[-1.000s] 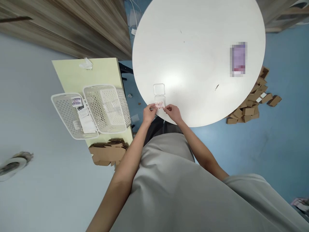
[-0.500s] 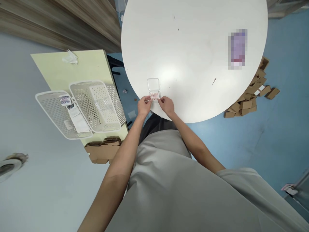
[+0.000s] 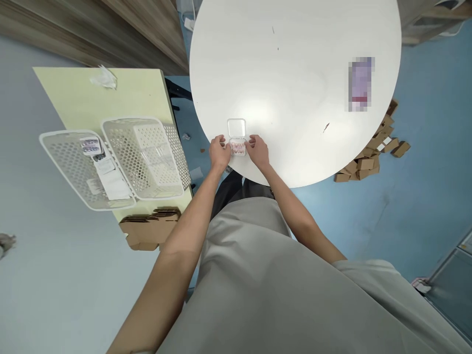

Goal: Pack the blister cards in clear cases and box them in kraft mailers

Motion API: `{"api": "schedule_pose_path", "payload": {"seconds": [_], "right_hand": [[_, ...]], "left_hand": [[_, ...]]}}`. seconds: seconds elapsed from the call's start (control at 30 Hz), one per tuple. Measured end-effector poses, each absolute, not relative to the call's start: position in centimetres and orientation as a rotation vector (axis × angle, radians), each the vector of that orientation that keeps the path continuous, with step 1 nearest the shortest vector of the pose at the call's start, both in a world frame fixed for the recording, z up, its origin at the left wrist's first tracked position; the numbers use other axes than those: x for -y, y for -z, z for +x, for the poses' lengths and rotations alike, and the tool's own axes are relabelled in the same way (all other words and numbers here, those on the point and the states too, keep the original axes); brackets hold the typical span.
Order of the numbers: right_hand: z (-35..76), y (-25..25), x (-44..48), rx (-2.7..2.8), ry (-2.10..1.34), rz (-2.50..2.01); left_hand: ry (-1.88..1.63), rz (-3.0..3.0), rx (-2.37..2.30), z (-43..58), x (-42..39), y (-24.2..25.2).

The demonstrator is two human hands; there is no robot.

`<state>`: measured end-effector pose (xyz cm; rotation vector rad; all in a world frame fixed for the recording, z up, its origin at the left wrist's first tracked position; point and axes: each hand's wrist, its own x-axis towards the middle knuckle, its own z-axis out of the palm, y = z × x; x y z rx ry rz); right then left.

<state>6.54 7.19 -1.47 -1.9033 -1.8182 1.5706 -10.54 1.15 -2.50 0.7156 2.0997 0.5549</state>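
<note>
A small clear plastic case [image 3: 236, 128] lies on the white round table near its front edge, its lid folded back away from me. In its near half sits a card of small pink pieces [image 3: 238, 147] in rows, which look like press-on nails. My left hand [image 3: 220, 153] is at the case's left side, fingers bent and apart, thumb close to the edge. On the opposite side, my right hand [image 3: 258, 150] has its fingers slightly spread, thumb and index tips by the right edge. Whether the fingertips touch the case is too small to tell.
The white table [image 3: 295, 88] bears a blurred-out purple item [image 3: 360, 83] at right. On a yellow-green table [image 3: 136, 93] at left stand two perforated white baskets [image 3: 147, 196], some packs inside. Folded cardboard [image 3: 147, 233] lies below them. Small brown boxes [image 3: 365, 164] are piled on the blue floor.
Both hands have moved from pinching at the case's lower corners to its sides, with fingers loosened. The pink pieces show more fully. The camera view has shifted slightly.
</note>
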Motion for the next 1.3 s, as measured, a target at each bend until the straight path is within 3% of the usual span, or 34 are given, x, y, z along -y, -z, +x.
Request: {"api": "schedule_pose_path", "payload": {"seconds": [0.3, 0.67, 1.03, 1.3], "right_hand": [[6.5, 1.2, -8.0, 1.547, -1.85, -1.9], [7.9, -6.5, -4.6, 1.061, -2.287, -1.471], [7.0, -13.0, -4.1, 1.155, -2.24, -1.261], [6.9, -13.8, -3.6, 1.366, -2.074, -1.25]], "left_hand": [[-0.751, 0.216, -1.908, -9.9, -0.9, 1.8], [-0.986, 0.158, -1.452, -12.3, 4.5, -7.1], [-1.142, 0.235, -1.328, -13.7, 6.4, -12.0], [-1.216, 0.334, -1.381, -13.1, 7.0, -13.3]]}}
